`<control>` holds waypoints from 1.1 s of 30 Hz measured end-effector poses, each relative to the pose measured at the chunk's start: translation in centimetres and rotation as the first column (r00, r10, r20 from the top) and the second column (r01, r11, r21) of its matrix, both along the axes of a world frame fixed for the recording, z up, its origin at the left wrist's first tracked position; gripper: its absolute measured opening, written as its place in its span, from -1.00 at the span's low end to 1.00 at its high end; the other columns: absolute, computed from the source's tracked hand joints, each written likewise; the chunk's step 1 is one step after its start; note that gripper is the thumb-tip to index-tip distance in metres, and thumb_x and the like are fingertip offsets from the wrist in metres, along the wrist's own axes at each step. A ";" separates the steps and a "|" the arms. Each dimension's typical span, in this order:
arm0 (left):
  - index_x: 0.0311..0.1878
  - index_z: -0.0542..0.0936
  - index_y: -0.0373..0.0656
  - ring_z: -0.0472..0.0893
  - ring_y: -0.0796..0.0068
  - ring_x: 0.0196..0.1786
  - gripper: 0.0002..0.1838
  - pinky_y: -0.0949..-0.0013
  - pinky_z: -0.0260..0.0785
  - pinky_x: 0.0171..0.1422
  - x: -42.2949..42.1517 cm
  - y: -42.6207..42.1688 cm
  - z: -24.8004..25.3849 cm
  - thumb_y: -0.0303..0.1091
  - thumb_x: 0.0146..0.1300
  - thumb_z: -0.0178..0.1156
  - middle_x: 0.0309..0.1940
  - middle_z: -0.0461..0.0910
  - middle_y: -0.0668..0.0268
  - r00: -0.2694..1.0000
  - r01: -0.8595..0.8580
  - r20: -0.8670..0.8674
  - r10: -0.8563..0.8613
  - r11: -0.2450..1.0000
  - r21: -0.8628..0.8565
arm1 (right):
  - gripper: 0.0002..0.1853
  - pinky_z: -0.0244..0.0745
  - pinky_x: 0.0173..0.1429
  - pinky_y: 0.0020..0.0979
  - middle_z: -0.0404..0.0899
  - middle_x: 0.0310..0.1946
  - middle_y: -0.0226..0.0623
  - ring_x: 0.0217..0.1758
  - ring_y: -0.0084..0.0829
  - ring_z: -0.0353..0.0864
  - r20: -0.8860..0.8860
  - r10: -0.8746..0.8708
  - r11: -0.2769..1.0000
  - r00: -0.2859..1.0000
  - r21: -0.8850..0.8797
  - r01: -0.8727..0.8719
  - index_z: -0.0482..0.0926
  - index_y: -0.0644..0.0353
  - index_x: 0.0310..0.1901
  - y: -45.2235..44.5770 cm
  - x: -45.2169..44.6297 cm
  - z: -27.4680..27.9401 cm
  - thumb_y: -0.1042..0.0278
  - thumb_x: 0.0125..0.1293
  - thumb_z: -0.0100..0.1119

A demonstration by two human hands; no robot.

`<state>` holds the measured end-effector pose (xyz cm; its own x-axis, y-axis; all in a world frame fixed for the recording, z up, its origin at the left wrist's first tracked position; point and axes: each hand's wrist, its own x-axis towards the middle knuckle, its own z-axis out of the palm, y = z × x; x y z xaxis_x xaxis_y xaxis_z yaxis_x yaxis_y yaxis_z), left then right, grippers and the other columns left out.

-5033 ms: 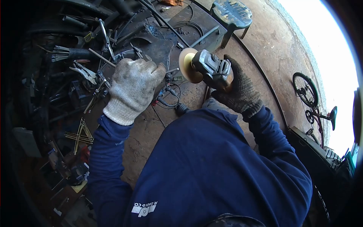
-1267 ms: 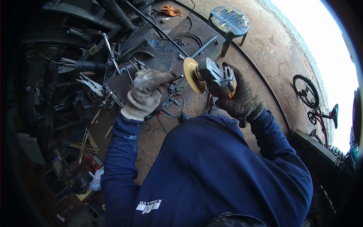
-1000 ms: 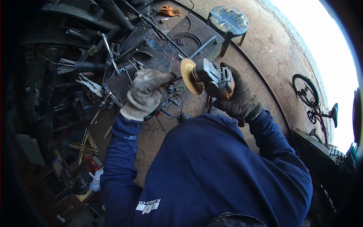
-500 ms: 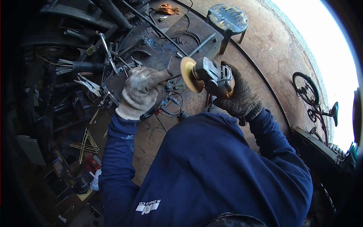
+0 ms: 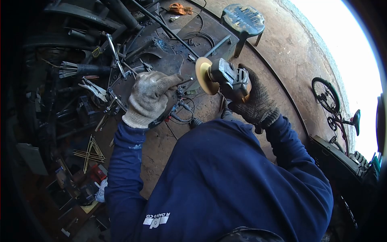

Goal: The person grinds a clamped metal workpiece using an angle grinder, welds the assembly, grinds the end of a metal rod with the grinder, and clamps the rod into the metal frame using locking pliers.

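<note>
My left hand (image 5: pixel 151 94), in a pale, grimy knit glove, is closed on a thin metal rod (image 5: pixel 185 81). The rod's short tip pokes out past the index finger. A darker glove covers my right hand (image 5: pixel 256 97), whose fingers wrap round an angle grinder (image 5: pixel 229 76). The grinder's tan disc (image 5: pixel 204 76) faces the rod's tip, with a small gap between them. Whether the disc is spinning I cannot tell.
A metal workbench (image 5: pixel 205 28) with cables and tubes stands ahead. Locking pliers (image 5: pixel 94 90) and bundled rods (image 5: pixel 68 70) are at left; brass-coloured rods (image 5: pixel 89 155) lie lower left. A plastic stool (image 5: pixel 243 20) and a bicycle (image 5: pixel 332 101) are to the right.
The grinder has shifted slightly right and up, so its disc is now apart from the rod's tip, where before it met or nearly met it. My left hand has hardly moved.
</note>
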<state>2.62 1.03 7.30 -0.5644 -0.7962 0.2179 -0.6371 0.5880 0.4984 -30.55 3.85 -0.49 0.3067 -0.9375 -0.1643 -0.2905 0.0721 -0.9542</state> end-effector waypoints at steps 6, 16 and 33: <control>0.00 0.70 -0.13 0.70 0.25 -0.26 -0.60 0.17 0.52 -0.06 -1.3 0.1 2.4 -0.51 0.02 0.26 -0.33 0.71 0.27 0.897 0.038 0.436 0.065 0.974 -0.223 | 0.19 0.33 0.55 -0.16 0.45 0.35 0.09 0.47 -0.04 0.44 0.008 0.025 0.999 1.000 -0.034 -0.024 0.13 0.29 0.54 0.3 0.2 -0.4 0.18 -0.09 0.67; -0.03 0.66 -0.01 0.67 0.37 -0.23 -0.67 0.18 0.41 -0.06 -1.6 0.4 3.0 -0.45 0.08 0.30 -0.42 0.60 0.41 0.807 0.063 0.585 0.076 0.975 -0.214 | 0.18 0.35 0.53 -0.15 0.44 0.36 0.12 0.48 -0.01 0.42 -0.164 0.054 0.981 0.985 -0.174 -0.082 0.11 0.28 0.54 0.3 0.1 -0.1 0.16 -0.07 0.66; -0.07 0.67 -0.05 0.68 0.38 -0.22 -0.68 0.20 0.42 -0.08 -1.9 0.2 3.5 -0.45 0.04 0.33 -0.40 0.60 0.38 0.798 0.126 0.601 0.049 0.961 -0.245 | 0.18 0.30 0.57 -0.13 0.37 0.41 0.18 0.53 0.04 0.34 -0.216 0.111 0.978 0.970 -0.149 -0.146 0.07 0.30 0.56 -0.2 0.4 1.1 0.20 -0.02 0.66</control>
<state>0.68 1.26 10.78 -0.6790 -0.7338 0.0215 -0.7280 0.6694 -0.1481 -30.14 3.68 0.63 0.4019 -0.9117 -0.0852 -0.4784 -0.1298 -0.8685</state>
